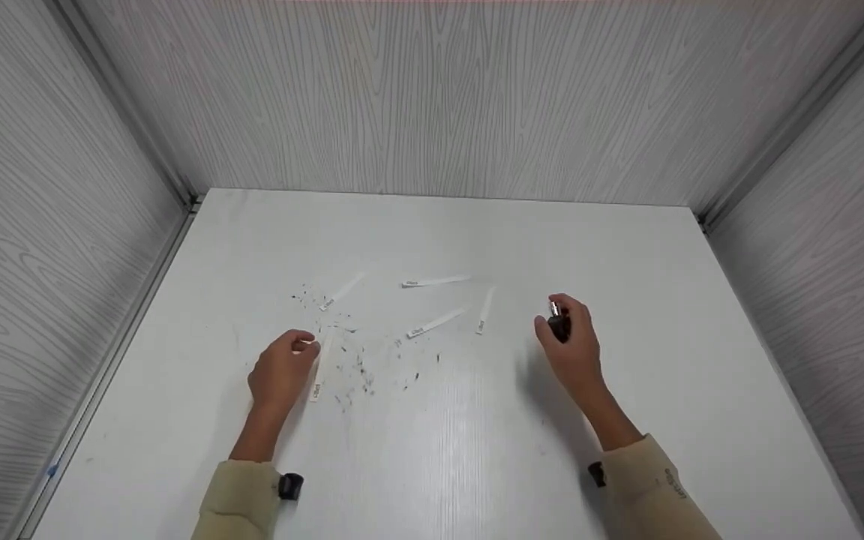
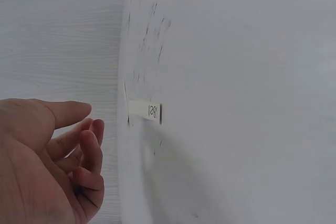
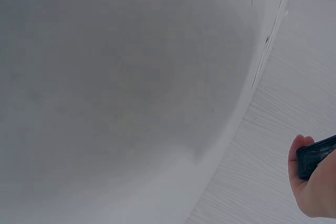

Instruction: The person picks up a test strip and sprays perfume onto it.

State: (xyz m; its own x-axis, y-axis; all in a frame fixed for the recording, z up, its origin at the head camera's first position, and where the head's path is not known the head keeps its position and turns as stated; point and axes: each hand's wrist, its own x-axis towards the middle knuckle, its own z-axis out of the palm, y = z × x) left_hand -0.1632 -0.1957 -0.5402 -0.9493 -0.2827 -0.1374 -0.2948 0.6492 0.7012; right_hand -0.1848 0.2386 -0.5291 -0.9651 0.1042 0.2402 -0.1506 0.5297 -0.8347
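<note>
My right hand grips a black lighter with a shiny metal top, held up over the right part of the table. In the right wrist view only part of the lighter's dark body shows between fingers and palm. On the left, my left hand hovers with loosely bent fingers beside a white paper strip. A gap shows between its thumb and fingers in the left wrist view, with nothing held there. The printed end of that strip lies past the fingertips.
Several more printed paper strips lie across the middle of the white table, such as one strip at the back and another strip toward the right. Dark flecks are scattered among them. Grey wood-grain panels enclose the table.
</note>
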